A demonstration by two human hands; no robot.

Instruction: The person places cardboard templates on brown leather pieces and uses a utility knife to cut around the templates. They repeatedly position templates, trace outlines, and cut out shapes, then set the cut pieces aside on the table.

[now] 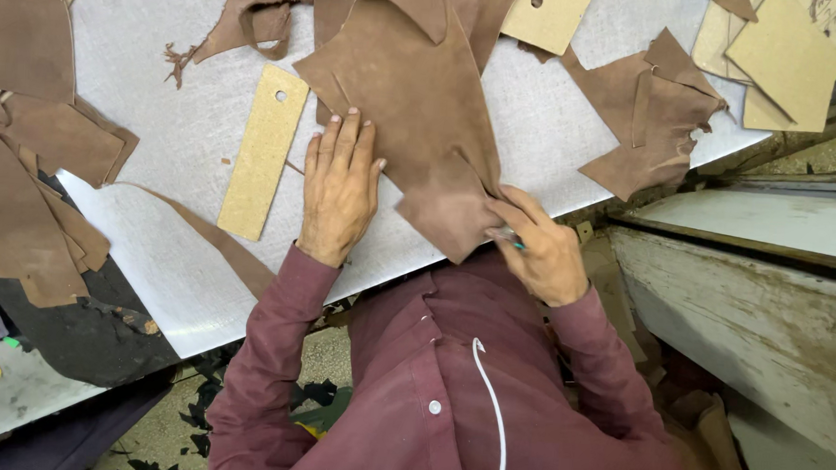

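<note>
Brown leather piece (414, 120): on grey cutting board (176, 127), beside cardboard template (262, 151) | left hand (339, 188): flat, pinning it | right hand (541, 246): clamped on slim tool at its lower corner | we judge it soft, light, floppy; hold near edges.

Matt brown leather on a pale grey tabletop

Under your left hand (339, 188) lies a brown leather piece (415, 101), suede-like, matt and softly napped, with uneven darker shading; your right hand (541, 246) pinches its lower edge. The tabletop (176, 127) looks like a smooth, light grey sheet with a faint woven grain and no gloss. The long template (263, 151) beside you is tan fibreboard or thick card, dull and finely speckled. Leather offcuts (658, 114) share the same dry, matt nap. Your sleeve (269, 351) is plain maroon woven cloth.
</note>
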